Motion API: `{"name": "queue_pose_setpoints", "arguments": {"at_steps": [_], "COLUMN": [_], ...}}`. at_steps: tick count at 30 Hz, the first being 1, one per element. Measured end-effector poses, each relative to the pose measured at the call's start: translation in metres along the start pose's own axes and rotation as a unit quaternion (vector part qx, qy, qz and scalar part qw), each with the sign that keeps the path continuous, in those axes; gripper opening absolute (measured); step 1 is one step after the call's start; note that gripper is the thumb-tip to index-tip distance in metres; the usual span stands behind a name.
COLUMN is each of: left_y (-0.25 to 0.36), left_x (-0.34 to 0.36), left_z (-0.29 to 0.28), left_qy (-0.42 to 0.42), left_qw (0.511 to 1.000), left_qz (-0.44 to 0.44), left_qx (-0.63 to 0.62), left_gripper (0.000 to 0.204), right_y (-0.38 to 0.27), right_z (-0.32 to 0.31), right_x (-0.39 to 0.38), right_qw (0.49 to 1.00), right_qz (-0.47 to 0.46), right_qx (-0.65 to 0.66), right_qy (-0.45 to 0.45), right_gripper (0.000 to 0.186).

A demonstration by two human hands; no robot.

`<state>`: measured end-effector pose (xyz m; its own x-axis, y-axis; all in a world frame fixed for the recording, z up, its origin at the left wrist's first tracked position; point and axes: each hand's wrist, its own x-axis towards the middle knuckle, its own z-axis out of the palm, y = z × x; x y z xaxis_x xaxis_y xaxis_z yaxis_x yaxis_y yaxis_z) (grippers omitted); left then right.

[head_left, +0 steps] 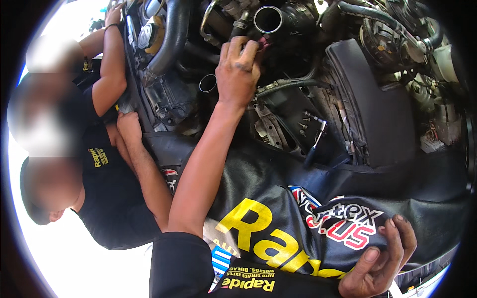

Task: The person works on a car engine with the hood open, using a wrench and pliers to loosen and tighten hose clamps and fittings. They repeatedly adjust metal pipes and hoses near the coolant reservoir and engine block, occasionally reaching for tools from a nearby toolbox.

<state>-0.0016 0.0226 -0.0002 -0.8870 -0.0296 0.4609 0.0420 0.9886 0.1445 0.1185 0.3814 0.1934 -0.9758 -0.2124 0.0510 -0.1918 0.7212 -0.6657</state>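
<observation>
My left hand (239, 69) reaches into the engine bay with its fingers curled down beside a round open pipe end (268, 20). A small reddish piece (263, 44) shows next to its fingertips; what the fingers grip is hidden. Low on the right, my right hand (382, 258) hovers over the black fender cover (258, 184), its dark-smudged fingers bent and apart with nothing in them. Between the hands, a ratchet (322, 130) lies on a dark panel, with several bolts (303, 126) next to it.
Two people in black shirts lean in from the left; one hand (130, 126) rests at the bay's edge, another hand (115, 14) is farther up. A thick black hose (174, 35), a second open pipe mouth (207, 83) and a large black plastic cover (372, 109) surround the work area.
</observation>
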Motion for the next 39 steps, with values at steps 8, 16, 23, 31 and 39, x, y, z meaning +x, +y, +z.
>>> {"name": "queue_pose_setpoints", "arguments": {"at_steps": [8,16,23,31,39], "left_y": [0.019,0.006,0.010,0.003,0.004], "left_x": [0.012,0.004,0.007,0.007,0.006], "left_z": [-0.001,0.001,-0.001,0.002,0.000], "left_qy": [-0.046,-0.023,-0.023,-0.010,-0.019], "left_qw": [0.997,1.000,0.998,1.000,0.999], "left_qz": [0.013,-0.008,0.034,0.022,0.032], "left_qx": [0.069,0.006,0.047,0.013,0.023], "left_gripper": [0.017,0.018,0.015,0.016,0.014], "right_y": [0.006,0.006,0.003,0.008,0.006], "right_z": [-0.007,-0.007,0.003,-0.007,-0.015], "right_x": [-0.013,-0.015,0.001,-0.015,-0.014], "right_qw": [0.999,0.996,0.999,0.997,0.995], "right_qz": [0.024,0.063,-0.017,0.056,0.053], "right_qx": [-0.003,-0.009,0.007,-0.004,-0.002], "right_qy": [-0.031,-0.059,0.031,-0.059,-0.081], "right_gripper": [0.037,0.040,0.034,0.039,0.040]}}
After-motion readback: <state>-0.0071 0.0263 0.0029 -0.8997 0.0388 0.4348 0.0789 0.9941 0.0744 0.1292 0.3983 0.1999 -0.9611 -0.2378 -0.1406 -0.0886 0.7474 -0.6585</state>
